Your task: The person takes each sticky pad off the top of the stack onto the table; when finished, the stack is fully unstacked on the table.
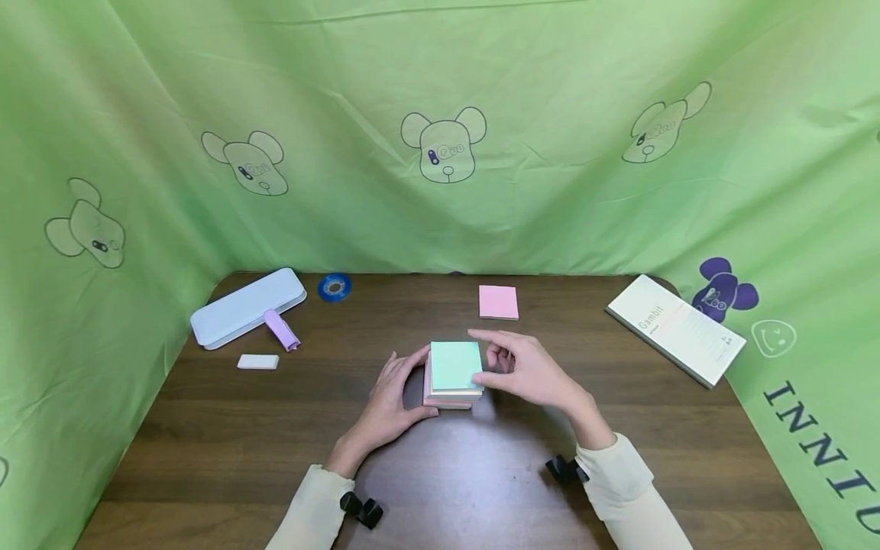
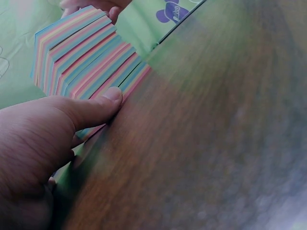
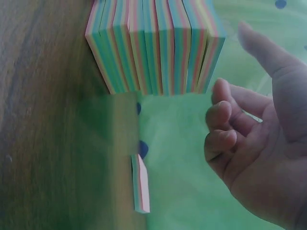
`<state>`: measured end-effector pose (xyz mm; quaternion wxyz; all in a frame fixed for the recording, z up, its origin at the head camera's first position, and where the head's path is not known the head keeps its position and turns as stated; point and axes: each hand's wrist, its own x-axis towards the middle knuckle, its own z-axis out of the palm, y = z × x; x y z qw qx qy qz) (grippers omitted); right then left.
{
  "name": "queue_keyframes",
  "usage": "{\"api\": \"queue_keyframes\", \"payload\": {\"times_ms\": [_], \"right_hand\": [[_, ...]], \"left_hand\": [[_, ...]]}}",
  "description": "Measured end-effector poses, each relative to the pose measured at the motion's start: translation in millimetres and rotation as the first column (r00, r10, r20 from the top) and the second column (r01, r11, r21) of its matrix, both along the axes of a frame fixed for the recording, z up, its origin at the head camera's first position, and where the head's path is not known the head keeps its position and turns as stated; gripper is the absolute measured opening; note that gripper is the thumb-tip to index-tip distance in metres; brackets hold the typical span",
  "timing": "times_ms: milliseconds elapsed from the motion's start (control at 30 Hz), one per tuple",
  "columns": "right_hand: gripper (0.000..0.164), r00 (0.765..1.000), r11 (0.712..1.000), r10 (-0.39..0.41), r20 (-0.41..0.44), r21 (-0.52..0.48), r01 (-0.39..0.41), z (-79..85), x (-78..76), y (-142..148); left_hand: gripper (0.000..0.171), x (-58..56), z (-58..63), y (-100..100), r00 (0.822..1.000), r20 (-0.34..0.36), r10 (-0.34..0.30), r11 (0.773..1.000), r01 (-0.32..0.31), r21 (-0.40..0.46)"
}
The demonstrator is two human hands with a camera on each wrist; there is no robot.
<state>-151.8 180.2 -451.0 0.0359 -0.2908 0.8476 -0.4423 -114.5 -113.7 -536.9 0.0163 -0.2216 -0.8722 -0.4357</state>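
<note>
A tall stack of sticky note pads (image 1: 457,367), striped in pink, blue, yellow and green along its sides, stands mid-table with a mint-green sheet on top. My left hand (image 1: 389,399) grips the stack from the left, thumb low at the near face; in the left wrist view the thumb (image 2: 103,103) presses the bottom pads. Beside the top right edge is my right hand (image 1: 529,369), thumb and index finger spread and the other fingers loosely bent. The right wrist view shows it apart from the stack (image 3: 158,52), whose topmost pad leaves a thin gap beneath it.
A single pink sticky note pad (image 1: 498,302) lies behind the stack. At the left are a pale blue case (image 1: 247,307), a purple stapler-like item (image 1: 281,330), a white eraser-like block (image 1: 257,362) and a blue tape roll (image 1: 334,287). A white notebook (image 1: 676,330) lies at the right.
</note>
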Motion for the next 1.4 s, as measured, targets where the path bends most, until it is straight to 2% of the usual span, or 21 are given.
{"api": "queue_keyframes", "payload": {"times_ms": [167,433,633,1000,1400], "right_hand": [[0.073,1.0,0.997,0.016,-0.008,0.077,-0.015,0.2,2.0,-4.7],[0.08,0.999,0.992,0.001,-0.048,0.129,0.005,0.2,2.9,-5.5],[0.079,0.997,0.984,-0.026,-0.073,0.172,0.039,2.0,4.6,-8.6],[0.069,0.996,0.987,-0.034,-0.084,0.155,0.047,-1.4,2.8,-10.5],[0.072,0.991,0.992,-0.083,-0.102,0.083,0.092,1.0,-2.9,3.6]], "left_hand": [[0.11,0.3,-0.5,-2.0,1.0,0.015,0.007,0.999,-0.007,0.032],[0.103,-1.0,1.8,-3.3,0.998,0.066,-0.001,0.999,-0.002,0.044],[0.102,-1.3,1.3,-3.2,0.998,0.063,0.001,0.999,-0.003,0.04],[0.102,-0.4,0.8,-4.4,0.998,0.06,0.012,0.999,-0.014,0.033],[0.103,-1.9,-1.1,-2.9,0.999,0.034,0.007,0.999,-0.008,0.035]]}}
